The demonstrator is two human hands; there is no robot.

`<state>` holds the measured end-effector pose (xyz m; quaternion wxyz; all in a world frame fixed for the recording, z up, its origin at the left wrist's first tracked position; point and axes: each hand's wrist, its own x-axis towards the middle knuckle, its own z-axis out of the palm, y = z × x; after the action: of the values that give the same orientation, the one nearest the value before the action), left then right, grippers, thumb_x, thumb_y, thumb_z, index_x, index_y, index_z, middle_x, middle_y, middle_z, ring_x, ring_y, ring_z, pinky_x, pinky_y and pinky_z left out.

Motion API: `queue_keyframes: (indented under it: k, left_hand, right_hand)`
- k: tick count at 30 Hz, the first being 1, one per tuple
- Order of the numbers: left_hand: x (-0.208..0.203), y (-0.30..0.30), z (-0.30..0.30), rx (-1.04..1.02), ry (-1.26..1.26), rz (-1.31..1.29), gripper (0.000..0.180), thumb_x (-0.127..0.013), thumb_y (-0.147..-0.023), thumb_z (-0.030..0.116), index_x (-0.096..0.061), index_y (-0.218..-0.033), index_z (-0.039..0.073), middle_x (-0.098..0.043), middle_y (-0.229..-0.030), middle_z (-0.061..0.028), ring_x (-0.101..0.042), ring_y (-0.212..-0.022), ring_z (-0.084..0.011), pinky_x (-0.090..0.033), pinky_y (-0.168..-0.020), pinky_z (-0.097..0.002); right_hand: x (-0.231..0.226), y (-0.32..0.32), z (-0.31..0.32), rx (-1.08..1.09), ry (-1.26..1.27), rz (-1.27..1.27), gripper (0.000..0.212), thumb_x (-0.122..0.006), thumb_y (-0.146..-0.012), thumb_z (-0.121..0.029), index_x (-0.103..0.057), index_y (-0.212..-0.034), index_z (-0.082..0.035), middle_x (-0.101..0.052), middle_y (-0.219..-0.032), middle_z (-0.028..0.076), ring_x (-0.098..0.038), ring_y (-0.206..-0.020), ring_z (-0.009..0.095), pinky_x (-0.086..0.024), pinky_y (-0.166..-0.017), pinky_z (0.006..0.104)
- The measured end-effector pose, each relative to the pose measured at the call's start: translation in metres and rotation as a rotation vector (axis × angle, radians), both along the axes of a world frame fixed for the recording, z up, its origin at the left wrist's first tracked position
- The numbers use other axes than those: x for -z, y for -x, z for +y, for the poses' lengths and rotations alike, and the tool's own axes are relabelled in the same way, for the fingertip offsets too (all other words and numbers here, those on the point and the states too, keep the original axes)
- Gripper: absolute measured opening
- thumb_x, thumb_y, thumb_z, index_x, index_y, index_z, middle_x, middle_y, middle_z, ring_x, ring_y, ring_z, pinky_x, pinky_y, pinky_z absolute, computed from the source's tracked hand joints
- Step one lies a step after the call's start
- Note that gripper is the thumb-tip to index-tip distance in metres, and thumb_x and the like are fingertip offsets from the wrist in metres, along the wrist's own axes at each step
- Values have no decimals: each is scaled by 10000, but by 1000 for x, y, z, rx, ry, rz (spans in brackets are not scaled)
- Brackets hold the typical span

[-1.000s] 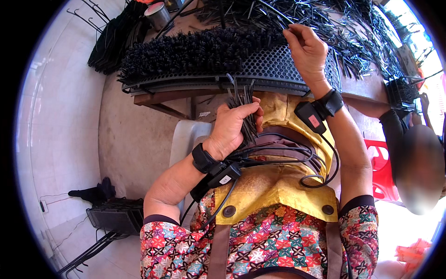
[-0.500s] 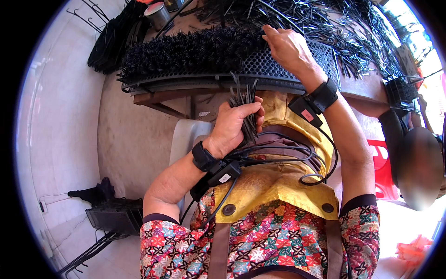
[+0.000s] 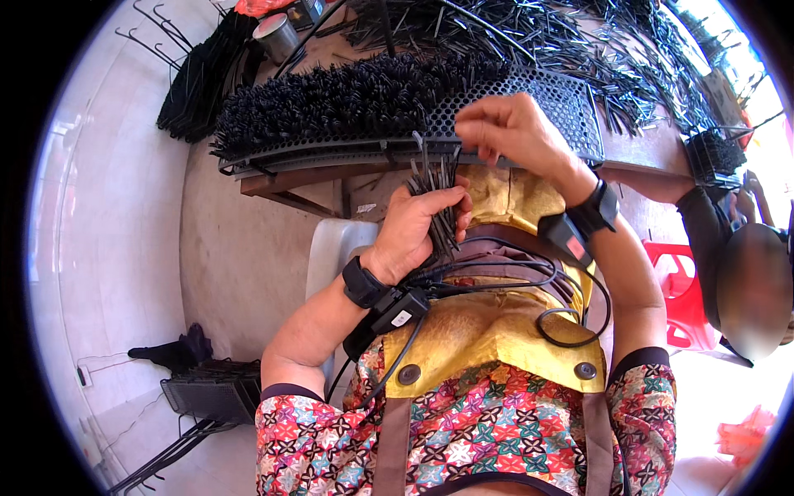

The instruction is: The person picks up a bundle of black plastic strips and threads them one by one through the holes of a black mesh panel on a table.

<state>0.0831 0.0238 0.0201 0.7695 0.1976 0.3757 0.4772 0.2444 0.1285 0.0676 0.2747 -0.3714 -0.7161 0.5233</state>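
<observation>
Brown wood shows along the near edge of the table (image 3: 649,175), which stretches across the top of the view. A heap (image 3: 430,29) of loose black strips covers much of its far part. At the person's side of the table lies the dark perforated tray (image 3: 552,101); upright strips (image 3: 331,107) crowd its left portion, while the holes to the right stand bare. Below, a yellow apron (image 3: 471,339) covers the person's front. Off to the right is a red stool (image 3: 693,310), near a co-worker's dark sleeve (image 3: 701,223). The left hand (image 3: 418,219) is closed round a bundle (image 3: 438,194), thumb across it, just short of the tray's near rim. The right hand (image 3: 517,136) is raised over that rim, fingers bent and blurred; whether they pinch anything cannot be told. Back at the table's far left stands a tin (image 3: 277,37). Smallest are the thin strips of the bundle, their ends sticking up past the thumb toward the tray.
</observation>
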Motion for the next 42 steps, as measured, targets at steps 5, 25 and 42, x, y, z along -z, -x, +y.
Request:
queue_keyframes:
  k: [5, 25, 42]
  left_hand:
    - [1, -4, 1, 25, -34, 10, 191, -585, -847, 106, -566, -1013, 14, -600, -790, -82, -575, -658, -175, -482, -524, -304]
    - [5, -1, 2, 4, -9, 31, 176, -592, -837, 79, -570, -995, 3, -598, -751, -75, -570, -614, -163, -463, -499, -291]
    - [-9, -6, -5, 241, -167, 87, 187, -619, -823, 83, -575, -978, -12, -589, -701, -57, -547, -543, -110, -416, -431, -227]
  right_hand:
    - [21, -5, -20, 88, 18, 134, 91, -642, -796, -57, -646, -859, 10, -620, -672, 22, -547, -547, 51, -458, -477, 201]
    - [28, 8, 51, 356, -1340, -29, 121, -604, -742, 17, -587, -860, -5, -612, -770, 124, -602, -729, 307, -498, -626, 370]
    - [11, -1, -8, 20, 185, 212, 112, -627, -793, -25, -629, -872, 54, -629, -674, 65, -565, -523, 91, -455, -479, 202]
